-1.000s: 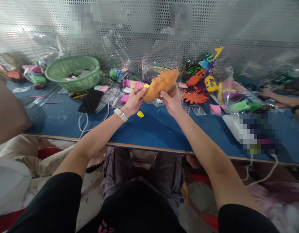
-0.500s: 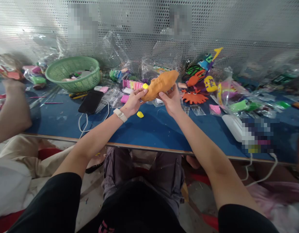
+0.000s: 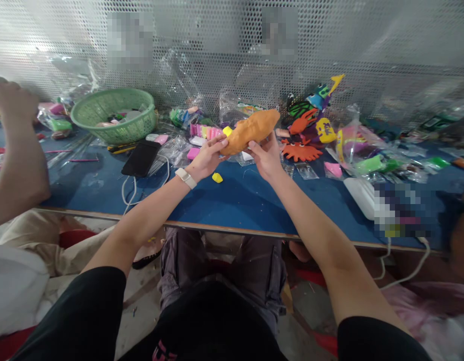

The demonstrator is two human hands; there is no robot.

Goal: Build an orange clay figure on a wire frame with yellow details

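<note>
Between my two hands, above the blue table, is a long lumpy piece of orange modelling clay. My left hand is closed on its lower left end, thumb on top. My right hand grips it from the lower right side, with the fingers partly hidden behind it. A small yellow clay piece shows at the left end of the orange shape, just above my left thumb. Another yellow lump lies on the table below my hands. Pink clay sticks lie behind my left hand.
A green basket, a black phone with a white cable and clear wrappers lie to the left. An orange clay crab, other clay figures and a white device are on the right. Another person's arm rests at far left.
My hands and the orange clay have barely shifted, with the clay slightly to the right. At far left, the other person's hand has risen off the table.
</note>
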